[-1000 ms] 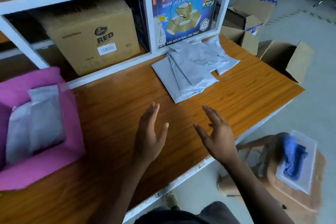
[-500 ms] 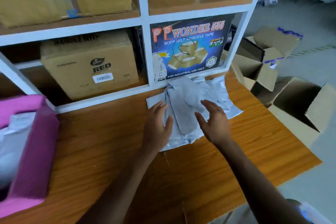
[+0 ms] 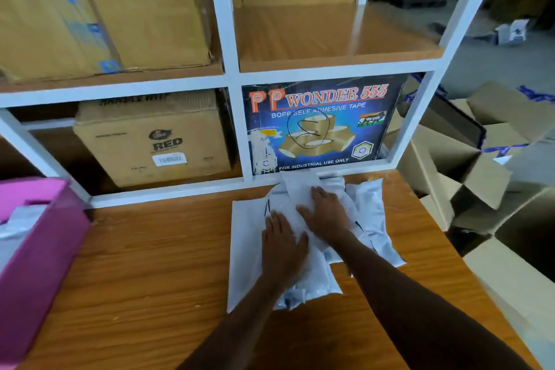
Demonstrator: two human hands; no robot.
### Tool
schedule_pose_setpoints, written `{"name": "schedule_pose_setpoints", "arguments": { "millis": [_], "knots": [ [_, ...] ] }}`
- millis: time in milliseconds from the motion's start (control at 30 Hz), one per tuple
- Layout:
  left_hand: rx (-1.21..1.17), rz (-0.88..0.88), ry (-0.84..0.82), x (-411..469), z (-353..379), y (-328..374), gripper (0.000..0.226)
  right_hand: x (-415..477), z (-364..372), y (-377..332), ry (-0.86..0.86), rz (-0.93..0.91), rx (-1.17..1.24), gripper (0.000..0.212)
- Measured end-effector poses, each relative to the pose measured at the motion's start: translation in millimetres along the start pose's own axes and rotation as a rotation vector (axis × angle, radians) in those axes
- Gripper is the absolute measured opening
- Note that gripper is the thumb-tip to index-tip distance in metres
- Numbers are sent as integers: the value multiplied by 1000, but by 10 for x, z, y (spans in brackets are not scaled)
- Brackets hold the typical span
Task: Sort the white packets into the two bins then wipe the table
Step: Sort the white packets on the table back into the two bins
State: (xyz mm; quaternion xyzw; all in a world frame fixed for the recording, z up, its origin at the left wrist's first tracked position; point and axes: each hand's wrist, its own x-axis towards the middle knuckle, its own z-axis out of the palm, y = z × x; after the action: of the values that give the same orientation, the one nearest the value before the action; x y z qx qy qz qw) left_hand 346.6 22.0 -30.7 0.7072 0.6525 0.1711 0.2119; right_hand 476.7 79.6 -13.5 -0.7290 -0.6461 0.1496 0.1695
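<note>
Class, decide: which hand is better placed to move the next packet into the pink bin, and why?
Probably the left hand: it rests on the packets on the side nearer the pink bin. The right hand lies farther right and would cross over.

The packets (image 3: 249, 249) lie piled on the table (image 3: 135, 264) against the foot of the shelf unit (image 3: 231, 78), with the left hand (image 3: 282, 246) and right hand (image 3: 327, 213) resting on them. A tape box (image 3: 321, 126) stands in the compartment just behind, a carton (image 3: 150, 141) in the one to its left. A bin (image 3: 39, 246) sits at the table's left end; open boxes (image 3: 480, 183) stand on the floor to its right.
</note>
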Motion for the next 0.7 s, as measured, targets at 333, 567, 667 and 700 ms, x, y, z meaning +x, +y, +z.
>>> {"name": "schedule_pose_setpoints", "arguments": {
  "millis": [333,567,667,700],
  "knots": [
    [114,107,-32,175,-1,-63,83,48,-80,75,149,48,131,34],
    [-95,155,75,322,-344,-206,44,-133,-314,-148,373,20,194,29],
    [-211,222,205,290,-572,-333,39,-325,-343,-274,457,1,224,35],
    [-250,253,249,252,-663,-393,38,-417,-346,-327,484,1,236,36]
  ]
}}
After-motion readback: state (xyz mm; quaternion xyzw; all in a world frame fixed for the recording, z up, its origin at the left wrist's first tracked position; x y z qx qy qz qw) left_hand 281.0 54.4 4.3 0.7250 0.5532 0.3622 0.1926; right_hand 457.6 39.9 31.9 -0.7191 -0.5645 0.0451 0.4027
